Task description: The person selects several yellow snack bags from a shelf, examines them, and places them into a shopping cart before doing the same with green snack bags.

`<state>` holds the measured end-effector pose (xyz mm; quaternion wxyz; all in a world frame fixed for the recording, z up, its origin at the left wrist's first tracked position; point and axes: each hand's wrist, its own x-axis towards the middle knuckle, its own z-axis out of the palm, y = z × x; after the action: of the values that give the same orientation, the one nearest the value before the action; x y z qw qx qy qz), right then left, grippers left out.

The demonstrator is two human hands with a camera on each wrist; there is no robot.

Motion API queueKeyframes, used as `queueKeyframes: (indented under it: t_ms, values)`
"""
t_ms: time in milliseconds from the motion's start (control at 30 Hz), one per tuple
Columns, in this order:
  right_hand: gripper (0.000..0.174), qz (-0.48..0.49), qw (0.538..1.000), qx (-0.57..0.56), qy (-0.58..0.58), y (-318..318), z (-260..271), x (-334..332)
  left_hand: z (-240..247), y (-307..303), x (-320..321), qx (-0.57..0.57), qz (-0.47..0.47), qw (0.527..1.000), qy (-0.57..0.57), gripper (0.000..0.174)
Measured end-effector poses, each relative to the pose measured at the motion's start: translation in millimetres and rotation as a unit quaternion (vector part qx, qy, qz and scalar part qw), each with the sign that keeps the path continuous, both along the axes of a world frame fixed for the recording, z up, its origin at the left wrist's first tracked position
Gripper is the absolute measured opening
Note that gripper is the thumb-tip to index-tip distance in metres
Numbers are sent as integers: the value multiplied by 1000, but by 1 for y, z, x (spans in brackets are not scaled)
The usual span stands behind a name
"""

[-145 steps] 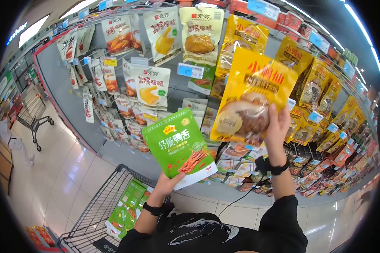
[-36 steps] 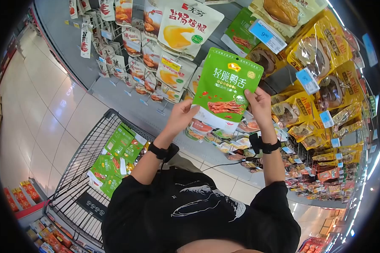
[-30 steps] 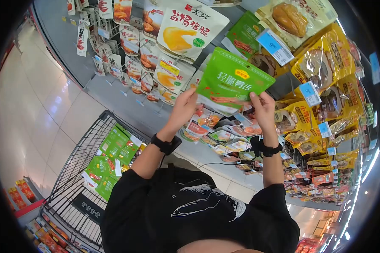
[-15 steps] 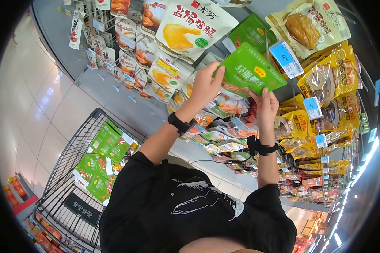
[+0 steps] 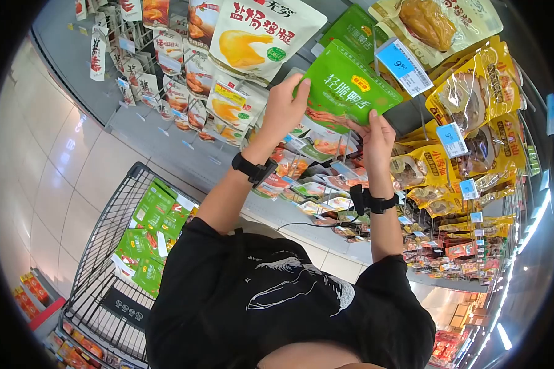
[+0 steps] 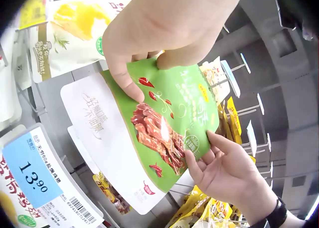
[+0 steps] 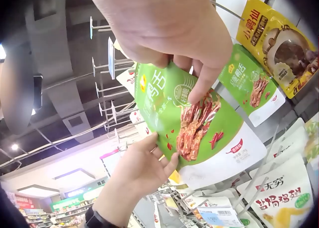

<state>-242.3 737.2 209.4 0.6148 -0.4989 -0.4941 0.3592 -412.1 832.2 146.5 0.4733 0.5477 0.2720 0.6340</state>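
Both hands hold a green and white snack pouch printed with reddish meat strips, tilted in front of the rack. My left hand pinches its left edge; the thumb lies on the front in the left wrist view. At the opposite edge, my right hand pinches it between thumb and fingers. The left wrist view shows the pouch's white lower band facing the camera. Just behind and above hangs a matching green pouch, partly covered by the held one, and seen more fully as a green pouch in the right wrist view.
White chicken-leg pouches hang left, yellow pouches right. A price tag juts out beside the held pouch. A shopping cart at lower left carries several green pouches. Bare metal hooks stick out.
The yellow pouch seen earlier in the right hand is gone from it, and that hand now grips the green pouch too. Both hands have lifted the green pouch up toward the hanging one.
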Motion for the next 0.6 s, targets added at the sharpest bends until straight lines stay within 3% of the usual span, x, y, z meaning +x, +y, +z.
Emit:
queueKeyframes:
  t_ms: [400,600]
  values:
    - [27,-24,998,47,-37,-10,7,-6,9,-10,1,11,-8,998,-58,21]
    - [28,-34,999,20,-29,-6,10,-5,8,-5,2,-5,-13,1000,-17,20]
